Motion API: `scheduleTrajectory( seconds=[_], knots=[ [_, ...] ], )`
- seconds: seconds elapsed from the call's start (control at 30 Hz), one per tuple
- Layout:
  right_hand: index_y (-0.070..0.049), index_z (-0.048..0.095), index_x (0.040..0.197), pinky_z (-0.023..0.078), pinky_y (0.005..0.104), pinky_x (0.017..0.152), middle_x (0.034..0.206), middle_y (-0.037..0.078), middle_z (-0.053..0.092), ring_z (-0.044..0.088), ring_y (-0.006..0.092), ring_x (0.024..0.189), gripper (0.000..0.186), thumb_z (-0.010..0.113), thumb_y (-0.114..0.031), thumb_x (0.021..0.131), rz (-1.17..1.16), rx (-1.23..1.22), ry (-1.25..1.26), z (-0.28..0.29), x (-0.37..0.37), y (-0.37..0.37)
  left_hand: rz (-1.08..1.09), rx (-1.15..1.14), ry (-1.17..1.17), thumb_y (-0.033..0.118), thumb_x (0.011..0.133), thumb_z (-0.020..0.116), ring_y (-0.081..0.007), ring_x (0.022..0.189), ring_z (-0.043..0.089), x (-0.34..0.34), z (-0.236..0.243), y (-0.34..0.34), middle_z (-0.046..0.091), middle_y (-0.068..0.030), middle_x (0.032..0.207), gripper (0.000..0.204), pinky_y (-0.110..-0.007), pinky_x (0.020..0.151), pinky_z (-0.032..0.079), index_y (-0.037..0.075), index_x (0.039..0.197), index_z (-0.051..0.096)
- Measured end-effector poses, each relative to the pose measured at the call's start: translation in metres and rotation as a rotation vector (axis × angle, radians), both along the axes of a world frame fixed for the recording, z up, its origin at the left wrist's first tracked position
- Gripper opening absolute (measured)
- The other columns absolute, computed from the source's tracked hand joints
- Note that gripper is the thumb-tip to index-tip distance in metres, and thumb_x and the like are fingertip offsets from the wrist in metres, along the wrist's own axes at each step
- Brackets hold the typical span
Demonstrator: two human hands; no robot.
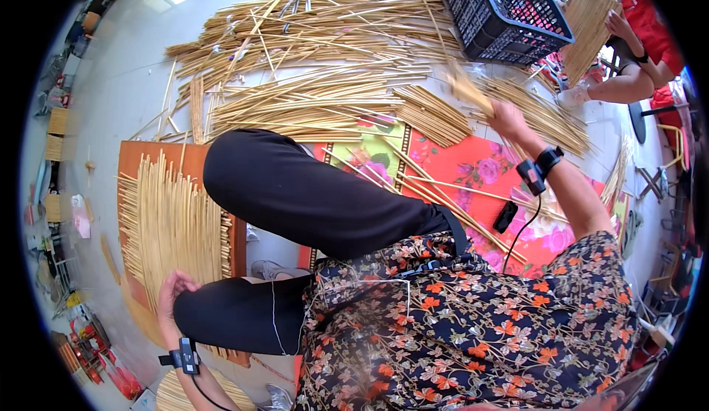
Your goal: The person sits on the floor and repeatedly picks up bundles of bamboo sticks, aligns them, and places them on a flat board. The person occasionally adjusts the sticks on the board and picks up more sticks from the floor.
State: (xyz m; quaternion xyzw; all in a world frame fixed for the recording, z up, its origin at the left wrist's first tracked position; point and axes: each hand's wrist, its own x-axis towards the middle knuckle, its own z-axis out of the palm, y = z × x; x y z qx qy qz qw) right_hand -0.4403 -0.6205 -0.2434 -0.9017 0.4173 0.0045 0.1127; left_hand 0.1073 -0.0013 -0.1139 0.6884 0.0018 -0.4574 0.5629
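Observation:
My left hand point(177, 290) rests at the lower part of the board point(131, 156) beside my knee, fingers loosely bent and apart, touching or just over a mat of pale straight sticks point(177, 219) laid side by side on it. My right hand point(506, 119) is raised at the right, closed on a pale wooden piece point(473, 90) that is motion-blurred, so its exact shape is unclear. Below that hand lies a floral red-and-green mat point(473, 182) with loose sticks point(428, 189) across it. My bent legs lie between the two hands.
Large piles of sticks point(310, 19) spread over the tiled floor beyond my legs. A black plastic crate point(502, 12) stands at the back. A person in red point(642, 34) at the upper right holds a woven stick panel point(583, 31). A small black device point(505, 217) lies on the floral mat.

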Motion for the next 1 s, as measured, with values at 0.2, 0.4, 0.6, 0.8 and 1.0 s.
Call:
scheduleTrajectory(
  seconds=[0.2,0.4,0.6,0.8,1.0],
  knots=[
    [-0.003,0.063,0.092,0.055,0.0336,0.064,0.071,0.004,0.067,0.068,0.0139,0.068,0.012,0.067,-0.014,0.089,0.148,0.418,-0.687,0.152,0.169,0.005,-0.001,0.019,-0.048,0.041,0.098,0.062,-0.0197,0.07,0.064,-0.003,-0.008,-0.008,0.063,-0.0084,0.069,0.038,-0.033,0.072,0.056,0.005,0.085,0.064],
    [-0.001,0.066,0.097,0.058,0.0298,0.069,0.077,0.005,0.07,0.071,0.0127,0.073,0.015,0.068,-0.015,0.091,0.207,0.494,-0.913,0.194,0.214,0.037,0.019,0.005,-0.056,0.042,0.097,0.063,-0.0196,0.068,0.063,-0.009,-0.012,0.001,0.062,-0.0079,0.068,0.04,-0.032,0.069,0.055,0.004,0.084,0.065],
    [-0.002,0.068,0.096,0.055,0.0287,0.077,0.086,0.003,0.071,0.066,0.0091,0.083,0.011,0.07,-0.012,0.09,0.082,0.651,-0.947,0.095,0.173,0.074,0.021,-0.019,-0.071,0.042,0.097,0.063,-0.0187,0.069,0.063,-0.015,-0.018,-0.002,0.062,-0.0078,0.068,0.04,-0.031,0.069,0.054,0.004,0.085,0.065],
    [0.0,0.067,0.098,0.056,0.0301,0.077,0.087,0.004,0.069,0.069,0.013,0.083,0.01,0.068,-0.007,0.09,0.14,0.663,-0.883,0.076,0.167,0.091,-0.064,0.051,-0.081,0.043,0.098,0.062,-0.0183,0.069,0.065,-0.004,-0.022,-0.01,0.064,-0.008,0.069,0.041,-0.031,0.071,0.056,0.004,0.085,0.064],
    [0.001,0.068,0.097,0.056,0.0299,0.075,0.091,0.007,0.073,0.07,0.0139,0.085,0.011,0.067,-0.009,0.092,0.182,0.539,-1.055,0.129,0.198,0.097,-0.055,0.08,-0.066,0.041,0.102,0.058,-0.019,0.072,0.065,-0.004,-0.021,-0.005,0.063,-0.0071,0.068,0.04,-0.033,0.078,0.057,0.005,0.085,0.063]
  ],
)
